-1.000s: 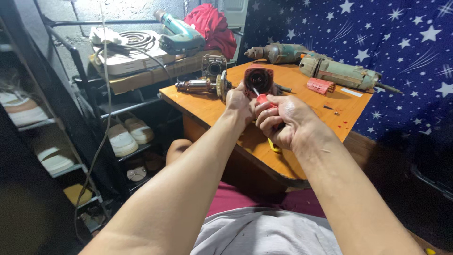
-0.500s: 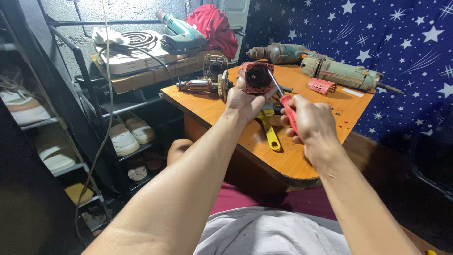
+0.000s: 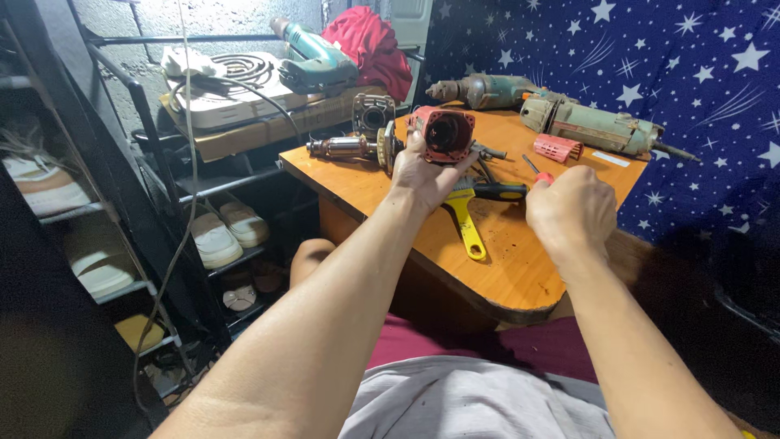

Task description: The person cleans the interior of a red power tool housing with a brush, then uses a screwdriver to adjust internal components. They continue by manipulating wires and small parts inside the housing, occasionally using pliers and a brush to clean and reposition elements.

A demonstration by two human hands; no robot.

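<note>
- Head view, work in hand: your left hand [image 3: 422, 172] was clamped around a red motor housing [image 3: 443, 132], holding it up just above the far part of the orange table [image 3: 520, 272] with its open, hollow end turned toward you.
- Head view, right hand: your right hand [image 3: 571, 213] was closed in a fist on a red-handled screwdriver [image 3: 543, 176]; only the handle end and a short length of shaft showed beyond the knuckles.
- Head view, progress: the tool was already stripped down. The armature [image 3: 345, 147] lay on the table beside the housing, and a gear head casing [image 3: 373, 114] stood behind it. By this evidence, disassembly was largely done; whether any fastener remained inside the housing could not be told.
- Head view, surroundings: a yellow-handled brush [image 3: 465, 223] lay on the table between your hands. A small red vented cover [image 3: 557, 147] lay near the far edge, with an old grinder [image 3: 589, 122] and a drill [image 3: 479, 89] behind it.
- Compared with the frame half a second earlier: your right hand had moved away from the housing, toward the near right of the table, and the screwdriver had gone with it. Your left hand had kept its grip on the housing, in much the same place.
</note>
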